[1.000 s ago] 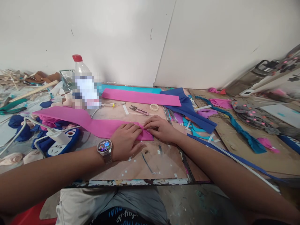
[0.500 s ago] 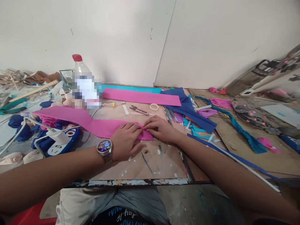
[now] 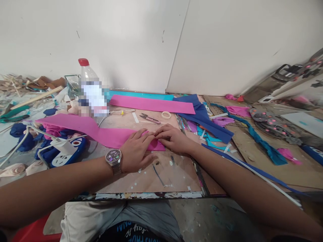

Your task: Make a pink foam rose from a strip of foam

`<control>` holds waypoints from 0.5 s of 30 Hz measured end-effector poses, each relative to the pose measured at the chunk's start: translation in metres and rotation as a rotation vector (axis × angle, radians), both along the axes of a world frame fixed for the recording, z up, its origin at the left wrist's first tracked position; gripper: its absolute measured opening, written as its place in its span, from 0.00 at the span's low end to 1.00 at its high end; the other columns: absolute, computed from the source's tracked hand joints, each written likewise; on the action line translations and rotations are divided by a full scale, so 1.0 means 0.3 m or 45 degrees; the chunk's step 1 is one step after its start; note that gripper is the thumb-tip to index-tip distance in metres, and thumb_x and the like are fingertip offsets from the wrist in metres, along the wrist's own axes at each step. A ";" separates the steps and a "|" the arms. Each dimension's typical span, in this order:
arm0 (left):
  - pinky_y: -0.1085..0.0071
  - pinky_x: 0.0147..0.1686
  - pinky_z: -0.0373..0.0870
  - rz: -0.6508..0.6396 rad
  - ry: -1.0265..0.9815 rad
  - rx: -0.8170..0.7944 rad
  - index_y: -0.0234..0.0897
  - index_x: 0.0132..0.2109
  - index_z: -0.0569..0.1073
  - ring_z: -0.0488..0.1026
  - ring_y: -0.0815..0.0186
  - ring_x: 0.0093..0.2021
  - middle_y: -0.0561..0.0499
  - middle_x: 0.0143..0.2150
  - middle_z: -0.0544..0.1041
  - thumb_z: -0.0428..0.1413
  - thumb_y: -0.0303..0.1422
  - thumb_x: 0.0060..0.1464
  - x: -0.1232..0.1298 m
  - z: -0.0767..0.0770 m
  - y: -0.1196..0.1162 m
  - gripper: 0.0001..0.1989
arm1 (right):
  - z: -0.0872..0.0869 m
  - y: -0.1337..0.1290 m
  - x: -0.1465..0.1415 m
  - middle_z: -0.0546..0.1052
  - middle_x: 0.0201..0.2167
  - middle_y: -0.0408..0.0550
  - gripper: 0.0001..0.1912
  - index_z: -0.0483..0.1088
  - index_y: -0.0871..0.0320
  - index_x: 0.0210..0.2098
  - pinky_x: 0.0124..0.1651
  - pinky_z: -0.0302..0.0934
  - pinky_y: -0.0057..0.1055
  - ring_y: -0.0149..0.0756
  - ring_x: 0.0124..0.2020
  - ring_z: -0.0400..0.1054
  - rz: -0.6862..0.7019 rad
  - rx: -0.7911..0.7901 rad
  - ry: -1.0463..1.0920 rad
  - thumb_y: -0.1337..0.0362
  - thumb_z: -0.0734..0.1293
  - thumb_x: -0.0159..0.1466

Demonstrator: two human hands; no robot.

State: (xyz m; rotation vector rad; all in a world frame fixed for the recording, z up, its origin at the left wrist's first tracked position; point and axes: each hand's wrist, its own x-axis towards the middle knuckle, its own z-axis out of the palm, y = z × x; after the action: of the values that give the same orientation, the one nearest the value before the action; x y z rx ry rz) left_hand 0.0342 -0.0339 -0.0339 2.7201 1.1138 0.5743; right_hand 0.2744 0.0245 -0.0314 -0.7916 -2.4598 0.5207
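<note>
A long pink strip of thin, cloth-like or paper-like material runs across the board, its left part rising over the clutter. My left hand lies on it with fingers stretched out, their tips meeting my right hand. Close to the strip's right end, my right hand pinches a gathered bit of it between thumb and fingers. The fold itself is mostly hidden by the fingers. Beyond the hands lie small thread snips, a roll of tape and a second flat pink strip.
At left, a power strip with a white plug and cables sits among blue and pink crumpled pieces. A red-capped bottle stands behind a blurred screen. On the right are blue strips, a twisted teal strip and cardboard.
My left fingertips have moved slightly right, up against my right fingers and over the fold. My right hand has barely moved, and the pink strip lies much the same.
</note>
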 end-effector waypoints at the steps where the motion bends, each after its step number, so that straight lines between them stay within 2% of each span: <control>1: 0.45 0.65 0.58 0.001 0.014 -0.012 0.37 0.67 0.63 0.57 0.43 0.70 0.39 0.67 0.68 0.51 0.50 0.64 0.000 0.001 -0.001 0.31 | 0.000 -0.001 0.000 0.82 0.45 0.50 0.16 0.82 0.52 0.42 0.58 0.65 0.45 0.42 0.48 0.73 -0.005 -0.004 0.001 0.76 0.66 0.63; 5: 0.45 0.63 0.60 0.039 0.057 -0.028 0.35 0.68 0.61 0.58 0.43 0.69 0.37 0.65 0.70 0.49 0.51 0.65 0.000 0.011 -0.005 0.33 | 0.006 -0.004 0.001 0.81 0.45 0.49 0.24 0.83 0.53 0.43 0.59 0.64 0.46 0.42 0.50 0.72 0.001 -0.033 -0.018 0.81 0.62 0.59; 10: 0.45 0.63 0.61 0.040 0.070 -0.032 0.37 0.67 0.64 0.59 0.42 0.68 0.38 0.66 0.70 0.50 0.52 0.64 0.001 0.020 -0.005 0.32 | 0.022 -0.013 0.002 0.79 0.43 0.50 0.24 0.83 0.52 0.43 0.56 0.67 0.45 0.42 0.48 0.71 0.013 0.003 -0.041 0.80 0.61 0.59; 15: 0.45 0.62 0.62 0.041 0.082 -0.037 0.37 0.65 0.67 0.59 0.41 0.68 0.39 0.64 0.71 0.50 0.52 0.64 0.001 0.023 -0.003 0.31 | 0.039 -0.017 0.006 0.81 0.48 0.49 0.28 0.82 0.52 0.47 0.60 0.65 0.49 0.44 0.52 0.69 0.119 0.029 -0.065 0.80 0.60 0.57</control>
State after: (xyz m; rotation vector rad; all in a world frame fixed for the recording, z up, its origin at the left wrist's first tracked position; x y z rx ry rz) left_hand 0.0346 -0.0349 -0.0271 2.7183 1.1735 0.4743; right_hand 0.2764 0.0194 -0.0197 -0.6918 -2.5545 0.5112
